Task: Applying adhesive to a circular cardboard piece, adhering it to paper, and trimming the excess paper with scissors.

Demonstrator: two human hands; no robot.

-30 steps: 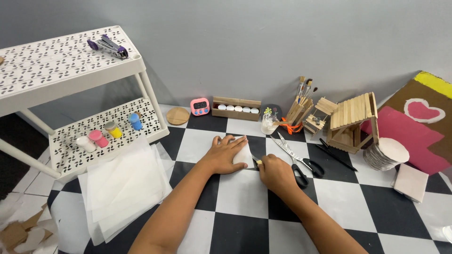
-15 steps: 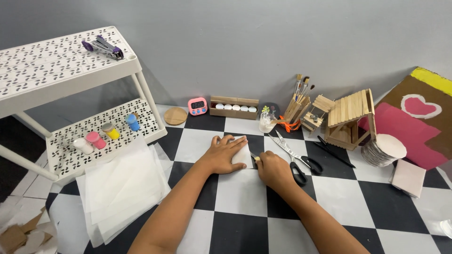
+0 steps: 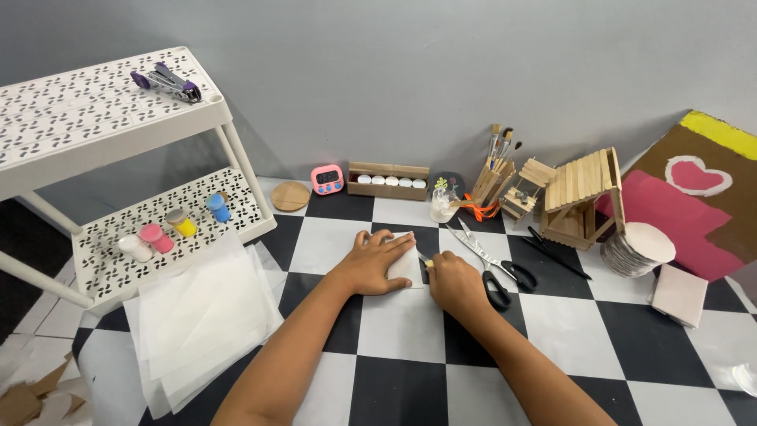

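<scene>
My left hand [image 3: 377, 261] lies flat, fingers spread, pressing a small white sheet of paper [image 3: 404, 267] onto the black-and-white checkered floor [image 3: 552, 331]. My right hand [image 3: 456, 282] is closed around a small tool, likely a pencil or cutter [image 3: 426, 259], whose tip touches the paper's right edge. Most of the tool is hidden inside the fist. A pair of black-handled scissors [image 3: 489, 268] lies just right of my right hand.
A white perforated shelf [image 3: 87, 118] stands at left with a stapler [image 3: 167, 81] on top and paint pots [image 3: 169, 229] below. White sheets [image 3: 197, 315] lie beside it. Behind: pink timer [image 3: 326, 178], paint tray [image 3: 388, 180], brushes [image 3: 497, 162], stick house [image 3: 579, 197], paper discs [image 3: 637, 248], heart-painted cardboard [image 3: 694, 189].
Both hands stay on the paper in nearly the same place; the view has shifted slightly.
</scene>
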